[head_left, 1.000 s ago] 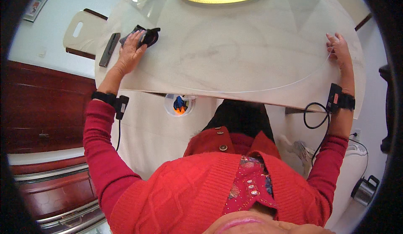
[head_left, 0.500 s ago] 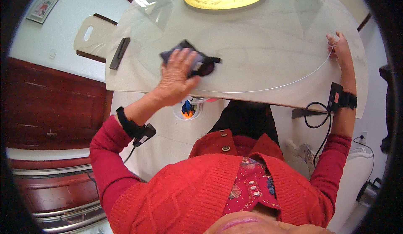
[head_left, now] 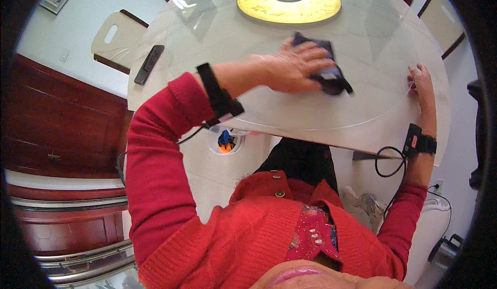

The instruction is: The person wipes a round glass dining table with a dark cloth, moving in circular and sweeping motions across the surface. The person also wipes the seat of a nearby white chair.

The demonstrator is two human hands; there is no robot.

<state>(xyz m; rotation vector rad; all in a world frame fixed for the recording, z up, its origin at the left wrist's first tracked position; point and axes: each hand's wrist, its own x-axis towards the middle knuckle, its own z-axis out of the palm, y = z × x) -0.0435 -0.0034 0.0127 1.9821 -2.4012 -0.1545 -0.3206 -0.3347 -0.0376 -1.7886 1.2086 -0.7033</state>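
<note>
My left hand point(head_left: 297, 67) lies over a dark blue-black folded cloth point(head_left: 327, 56), its fingers spread across the top and pressing it onto the round glass turntable point(head_left: 248, 105). A black loop or end sticks out of the cloth on its near right side. Slight blur covers the hand and the cloth. At the right, my right hand point(head_left: 422, 84) holds the rim of the glass, thumb and fingers closed around the edge. Beneath the glass is a pale marbled table point(head_left: 150, 100).
A yellow round mat point(head_left: 253, 12) is at the far middle of the table. On the left edge rests a dark oblong object point(head_left: 149, 65). Pale chairs point(head_left: 111, 35) stand around. Below the near edge is a clear tub point(head_left: 220, 146) with blue and orange things.
My left hand has slid the cloth to the right across the glass, its forearm now reaching over the table. My right hand stays at the glass rim, slightly lower in view.
</note>
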